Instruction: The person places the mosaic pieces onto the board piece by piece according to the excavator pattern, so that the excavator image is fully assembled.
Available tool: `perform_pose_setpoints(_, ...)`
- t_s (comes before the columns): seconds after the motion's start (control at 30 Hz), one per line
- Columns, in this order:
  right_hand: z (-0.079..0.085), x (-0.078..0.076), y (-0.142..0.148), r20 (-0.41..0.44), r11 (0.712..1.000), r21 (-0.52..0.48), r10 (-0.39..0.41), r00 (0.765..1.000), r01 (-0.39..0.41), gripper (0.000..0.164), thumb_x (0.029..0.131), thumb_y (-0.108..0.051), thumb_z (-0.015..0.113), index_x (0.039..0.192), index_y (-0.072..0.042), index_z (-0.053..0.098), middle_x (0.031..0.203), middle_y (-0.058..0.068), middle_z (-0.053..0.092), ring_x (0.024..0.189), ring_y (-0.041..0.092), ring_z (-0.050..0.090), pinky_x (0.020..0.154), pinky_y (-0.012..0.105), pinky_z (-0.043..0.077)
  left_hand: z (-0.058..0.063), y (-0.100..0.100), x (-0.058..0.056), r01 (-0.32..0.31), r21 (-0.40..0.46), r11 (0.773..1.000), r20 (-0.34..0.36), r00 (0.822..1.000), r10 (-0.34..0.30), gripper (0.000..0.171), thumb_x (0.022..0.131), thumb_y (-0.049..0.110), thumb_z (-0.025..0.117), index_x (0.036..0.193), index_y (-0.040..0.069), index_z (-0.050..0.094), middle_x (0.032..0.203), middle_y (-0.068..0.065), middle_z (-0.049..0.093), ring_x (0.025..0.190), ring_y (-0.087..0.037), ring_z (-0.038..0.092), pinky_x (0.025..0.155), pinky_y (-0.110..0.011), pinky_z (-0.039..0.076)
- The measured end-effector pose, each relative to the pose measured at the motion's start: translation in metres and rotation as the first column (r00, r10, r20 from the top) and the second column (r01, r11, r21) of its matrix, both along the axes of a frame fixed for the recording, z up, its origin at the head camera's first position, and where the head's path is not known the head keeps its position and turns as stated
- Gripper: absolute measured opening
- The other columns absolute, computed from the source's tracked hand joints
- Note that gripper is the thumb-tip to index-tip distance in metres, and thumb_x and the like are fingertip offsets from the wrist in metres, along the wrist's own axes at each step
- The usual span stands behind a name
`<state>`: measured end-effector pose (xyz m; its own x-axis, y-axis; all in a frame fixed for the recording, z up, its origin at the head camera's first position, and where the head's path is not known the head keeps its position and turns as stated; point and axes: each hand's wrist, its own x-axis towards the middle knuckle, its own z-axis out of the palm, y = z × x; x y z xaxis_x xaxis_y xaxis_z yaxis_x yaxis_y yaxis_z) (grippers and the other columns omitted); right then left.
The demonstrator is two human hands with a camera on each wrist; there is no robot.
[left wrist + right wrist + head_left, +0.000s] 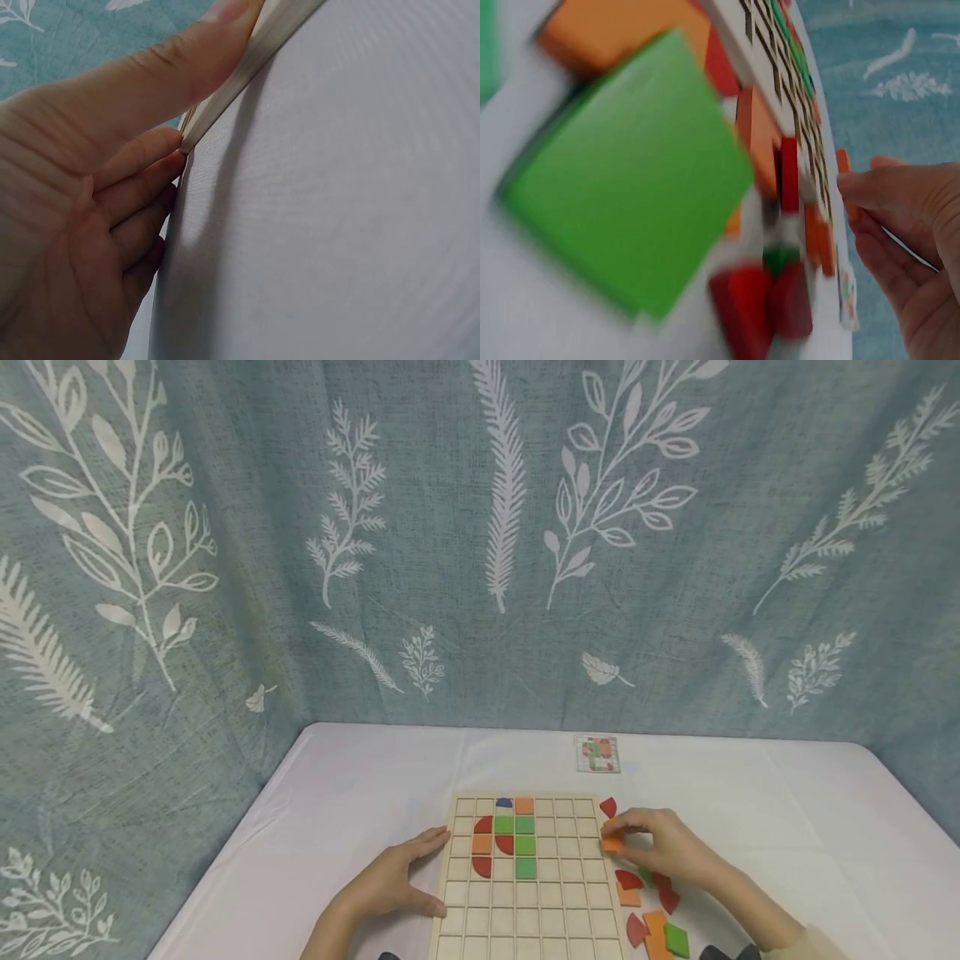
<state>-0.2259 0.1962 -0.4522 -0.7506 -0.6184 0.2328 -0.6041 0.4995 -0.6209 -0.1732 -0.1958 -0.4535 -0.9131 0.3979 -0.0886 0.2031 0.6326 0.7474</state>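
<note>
A wooden grid board (pixel 561 893) lies on the white table, with red quarter-round, green, orange and blue pieces set in its upper squares. My left hand (pixel 397 881) rests along the board's left edge, thumb and fingers spread. In the left wrist view its fingertips touch the board's side (pixel 225 94). Just beyond the board's right edge, my right hand (pixel 667 843) pinches an orange tile (pixel 844 161) between thumb and fingers. Loose tiles lie under and beside that hand, among them a red quarter-round piece (pixel 608 807) and an orange tile (pixel 628 896).
A small pattern card (pixel 597 754) lies behind the board on the white tablecloth (pixel 375 768). Nearer the front right are a green square tile (pixel 677 940), more orange tiles (pixel 656 935) and a red piece (pixel 637 929). A leaf-patterned curtain (pixel 450 568) hangs behind the table.
</note>
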Motion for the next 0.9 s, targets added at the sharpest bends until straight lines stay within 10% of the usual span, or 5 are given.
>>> perform_pose_setpoints(0.9,-0.007,-0.024,-0.082,-0.008,1.0,0.017,0.016,1.0,-0.015,0.026,0.078,-0.006,0.071,0.103,-0.01,0.069,0.104,0.001,0.069,0.101,0.02,0.063,0.086,0.035,0.053,-0.001,0.0,0.0,-0.015,-0.002,1.0,0.007,1.0,0.015,0.098,0.055,0.037,0.084,0.138,0.006,0.042,0.146,-0.013,0.034,0.135,-0.039,0.026,0.108,-0.058,0.022)
